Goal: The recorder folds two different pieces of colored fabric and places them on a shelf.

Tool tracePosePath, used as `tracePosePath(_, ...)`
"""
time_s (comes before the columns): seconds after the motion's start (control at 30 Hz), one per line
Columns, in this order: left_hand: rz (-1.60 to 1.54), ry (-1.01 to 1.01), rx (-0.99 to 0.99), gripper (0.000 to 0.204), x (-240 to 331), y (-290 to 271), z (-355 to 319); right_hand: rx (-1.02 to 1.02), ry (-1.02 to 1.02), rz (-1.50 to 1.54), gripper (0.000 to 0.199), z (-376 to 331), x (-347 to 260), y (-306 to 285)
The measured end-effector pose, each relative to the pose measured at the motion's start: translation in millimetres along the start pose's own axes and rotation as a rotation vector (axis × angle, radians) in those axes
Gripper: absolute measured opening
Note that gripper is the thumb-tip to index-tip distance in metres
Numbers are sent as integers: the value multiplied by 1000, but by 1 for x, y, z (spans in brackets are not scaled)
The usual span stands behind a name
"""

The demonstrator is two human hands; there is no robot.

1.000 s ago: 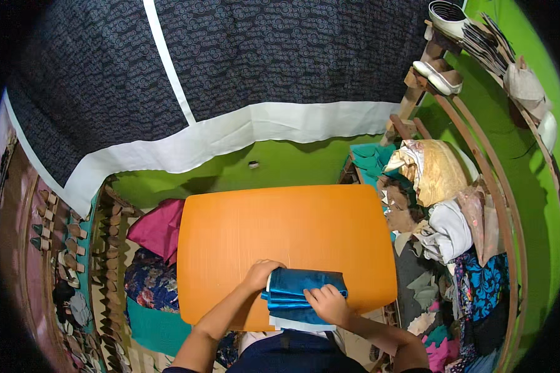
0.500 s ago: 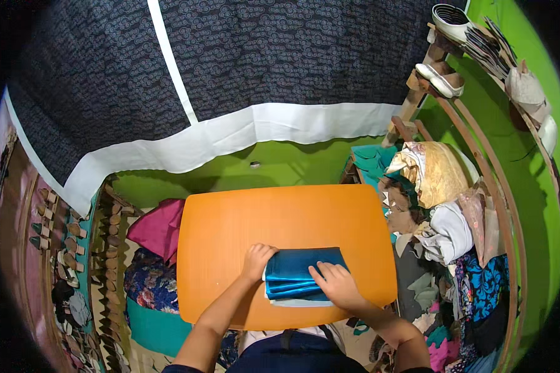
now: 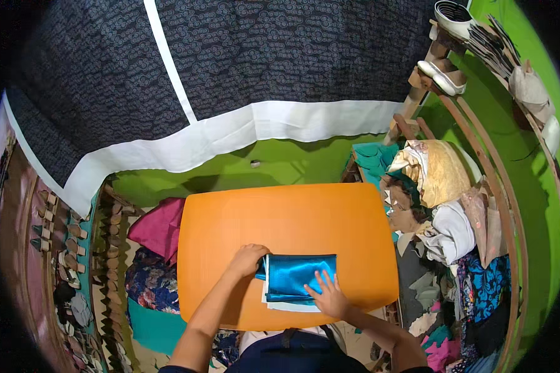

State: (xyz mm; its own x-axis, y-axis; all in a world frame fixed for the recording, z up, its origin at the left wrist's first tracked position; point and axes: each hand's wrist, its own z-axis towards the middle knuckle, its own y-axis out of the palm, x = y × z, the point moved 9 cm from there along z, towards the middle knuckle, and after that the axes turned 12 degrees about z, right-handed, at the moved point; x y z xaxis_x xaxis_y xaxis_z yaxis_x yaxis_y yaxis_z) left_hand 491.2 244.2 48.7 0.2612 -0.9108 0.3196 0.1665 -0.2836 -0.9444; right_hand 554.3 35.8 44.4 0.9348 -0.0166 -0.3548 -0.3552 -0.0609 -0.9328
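Note:
A folded shiny blue cloth point(image 3: 298, 273) lies on the near part of an orange table point(image 3: 286, 217), with a white layer showing under its near edge. My left hand point(image 3: 247, 260) grips the cloth's left edge, fingers curled on it. My right hand point(image 3: 328, 296) lies flat with fingers spread on the cloth's near right corner.
Piles of fabric crowd a wooden rack point(image 3: 442, 205) right of the table. A pink cloth point(image 3: 158, 227) and patterned cloths point(image 3: 149, 280) lie on the left. A dark patterned hanging with a white border point(image 3: 230, 74) covers the green wall behind. Shoes point(image 3: 442, 71) sit on a shelf at the upper right.
The cloth has been folded tighter and shifted slightly away from me. My right hand has moved from its middle to its near right corner, flattening out. My left hand stayed at the left edge.

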Motion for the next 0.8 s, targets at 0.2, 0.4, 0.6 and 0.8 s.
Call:
tracePosePath(0.2,-87,-48,87,33,56,-12,27,-26,38,100,54,0,1,9)
tracePosePath(0.4,283,72,81,60,105,14,-3,-10,55,213,51,-2,13,18)
tracePosePath(0.6,269,105,91,59,94,27,-7,158,215,261,51,3,25,31)
tracePosePath(0.8,284,112,98,62,99,37,-6,831,738,747,68,-37,115,50)
